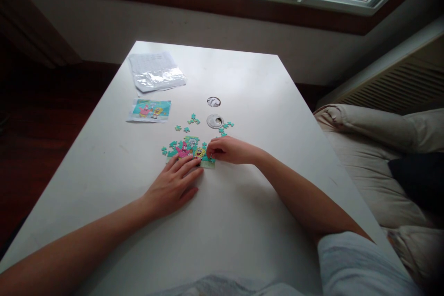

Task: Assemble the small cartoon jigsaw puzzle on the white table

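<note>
A partly joined cartoon jigsaw puzzle (pixel 192 143) lies on the white table, showing a pink starfish, a pale green figure and a yellow square figure. My left hand (pixel 175 182) rests flat with spread fingers, its fingertips on the puzzle's lower edge. At the puzzle's right side, my right hand (pixel 224 149) has its fingers bent together in a pinch; whether a piece is between them is hidden. Loose teal puzzle pieces (pixel 193 119) are scattered beyond and left of the joined part. More pieces (pixel 227 125) lie just past my right hand.
A printed reference picture (pixel 152 110) lies left of the puzzle, with a clear plastic sleeve of papers (pixel 156 71) behind it. Two round fittings (pixel 215 121) sit in the white table (pixel 256 92). A beige sofa (pixel 367 166) stands at right, below windows.
</note>
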`<state>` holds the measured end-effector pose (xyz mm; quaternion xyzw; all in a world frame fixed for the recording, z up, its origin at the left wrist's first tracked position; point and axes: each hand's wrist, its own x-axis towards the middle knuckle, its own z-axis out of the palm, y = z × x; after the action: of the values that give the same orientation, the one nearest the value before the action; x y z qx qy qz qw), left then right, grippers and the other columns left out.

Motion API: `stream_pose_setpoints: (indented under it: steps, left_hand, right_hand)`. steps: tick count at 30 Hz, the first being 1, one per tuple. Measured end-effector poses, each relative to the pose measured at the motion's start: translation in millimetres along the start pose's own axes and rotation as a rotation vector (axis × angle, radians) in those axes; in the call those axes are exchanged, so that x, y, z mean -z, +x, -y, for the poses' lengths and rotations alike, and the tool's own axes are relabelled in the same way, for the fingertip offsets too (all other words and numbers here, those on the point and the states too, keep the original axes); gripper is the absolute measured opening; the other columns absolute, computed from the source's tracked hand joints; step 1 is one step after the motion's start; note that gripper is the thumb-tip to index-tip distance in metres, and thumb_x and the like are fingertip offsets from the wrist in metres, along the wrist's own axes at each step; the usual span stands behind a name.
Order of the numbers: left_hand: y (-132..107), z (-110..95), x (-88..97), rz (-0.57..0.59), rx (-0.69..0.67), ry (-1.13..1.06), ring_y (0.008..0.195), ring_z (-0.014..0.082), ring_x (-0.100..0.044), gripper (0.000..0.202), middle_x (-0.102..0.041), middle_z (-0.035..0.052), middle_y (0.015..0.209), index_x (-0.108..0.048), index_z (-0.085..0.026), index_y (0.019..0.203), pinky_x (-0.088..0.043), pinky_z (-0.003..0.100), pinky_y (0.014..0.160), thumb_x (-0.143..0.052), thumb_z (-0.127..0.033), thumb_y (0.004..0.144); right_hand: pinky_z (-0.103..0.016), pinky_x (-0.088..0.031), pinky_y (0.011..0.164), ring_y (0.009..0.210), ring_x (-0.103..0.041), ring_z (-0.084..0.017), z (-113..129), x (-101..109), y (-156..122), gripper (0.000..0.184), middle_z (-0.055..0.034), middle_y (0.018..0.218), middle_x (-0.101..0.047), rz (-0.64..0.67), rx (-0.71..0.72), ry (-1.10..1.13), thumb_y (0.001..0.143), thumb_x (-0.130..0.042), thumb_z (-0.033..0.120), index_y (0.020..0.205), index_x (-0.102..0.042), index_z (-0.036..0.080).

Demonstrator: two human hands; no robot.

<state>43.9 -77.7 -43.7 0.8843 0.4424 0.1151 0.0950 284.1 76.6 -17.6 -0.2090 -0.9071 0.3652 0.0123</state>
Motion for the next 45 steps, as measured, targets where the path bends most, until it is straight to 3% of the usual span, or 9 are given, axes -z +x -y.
stream_pose_setpoints:
  steps: [10,19,31,41,45]
  left_hand:
    - [0.7,0.7,-0.2,-0.017,-0.003,-0.006,0.146,0.0294,-0.038,0.045,-0.046,0.0084,0.156,-0.054,-0.025,0.142,-0.023,0.055,0.126,-0.052,-0.035,0.099]
    - [1.0,0.2,-0.1,-0.027,-0.005,-0.005,0.147,0.0292,-0.037,0.044,-0.046,0.0079,0.156,-0.055,-0.025,0.142,-0.022,0.054,0.127,-0.053,-0.035,0.098]
    - [1.6,-0.7,0.8,-0.025,0.003,-0.018,0.146,0.0292,-0.038,0.045,-0.047,0.0076,0.155,-0.055,-0.026,0.142,-0.022,0.054,0.127,-0.054,-0.033,0.097]
    - [2.0,-1.9,1.3,-0.030,-0.011,-0.003,0.146,0.0290,-0.038,0.044,-0.046,0.0075,0.156,-0.055,-0.026,0.141,-0.023,0.053,0.127,-0.054,-0.033,0.098]
    - [1.9,-2.7,2.6,-0.031,-0.007,0.001,0.146,0.0291,-0.038,0.043,-0.047,0.0082,0.155,-0.056,-0.025,0.140,-0.024,0.054,0.126,-0.054,-0.032,0.098]
  right_hand:
    - [-0.019,-0.030,0.065,0.071,-0.048,-0.009,6.8,-2.6,-3.4,0.017,-0.0022,0.091,-0.063,-0.061,-0.086,-0.079,0.086,-0.058,0.013,0.101,-0.064,0.017]
    - [-0.021,-0.025,0.064,0.072,-0.047,-0.009,5.1,-3.8,-4.1,0.006,-0.0022,0.089,-0.061,-0.063,-0.147,-0.204,0.088,-0.063,0.022,0.091,-0.063,0.017]
    - [-0.023,-0.023,0.063,0.070,-0.047,-0.010,9.2,-0.6,-4.5,0.029,-0.0020,0.083,-0.061,-0.037,-0.181,-0.276,0.083,-0.073,0.042,0.077,-0.062,0.016]
    - [-0.024,-0.021,0.063,0.069,-0.045,-0.010,11.8,-0.7,-5.9,0.030,-0.0021,0.082,-0.061,-0.034,-0.167,-0.309,0.085,-0.072,0.043,0.075,-0.060,0.016]
    - [-0.024,-0.023,0.064,0.066,-0.042,-0.008,0.7,9.3,-7.5,0.029,0.0003,0.074,-0.058,-0.158,-0.147,-0.217,0.092,-0.063,0.039,0.075,-0.057,0.016]
